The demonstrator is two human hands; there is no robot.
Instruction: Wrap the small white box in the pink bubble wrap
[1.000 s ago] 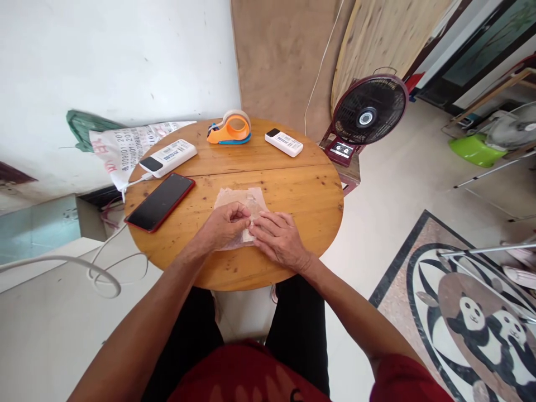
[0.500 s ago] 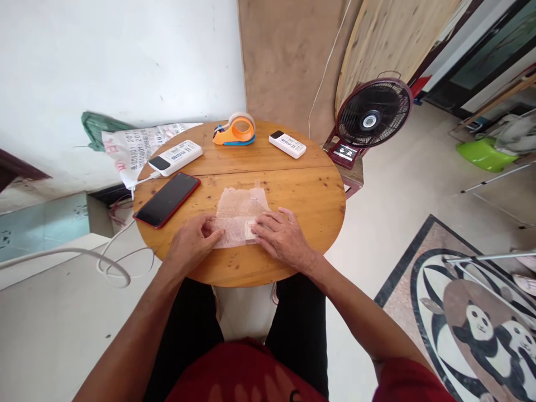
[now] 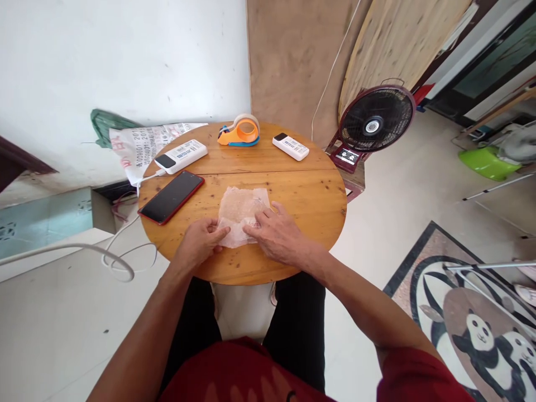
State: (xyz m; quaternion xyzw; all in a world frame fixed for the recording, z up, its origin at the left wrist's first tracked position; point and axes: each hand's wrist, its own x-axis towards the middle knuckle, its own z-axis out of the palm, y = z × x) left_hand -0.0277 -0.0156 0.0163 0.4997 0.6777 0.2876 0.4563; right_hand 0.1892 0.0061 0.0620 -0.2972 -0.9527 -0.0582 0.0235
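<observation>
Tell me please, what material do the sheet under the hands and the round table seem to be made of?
The sheet looks like thin, translucent bubble wrap: the table's grain shows faintly through it and its surface seems dimpled, though the view is too small to be sure. Left hand and right hand rest on its near edge. The table looks like varnished wood: orange-brown boards with knots, a seam, a slight sheen.
</observation>
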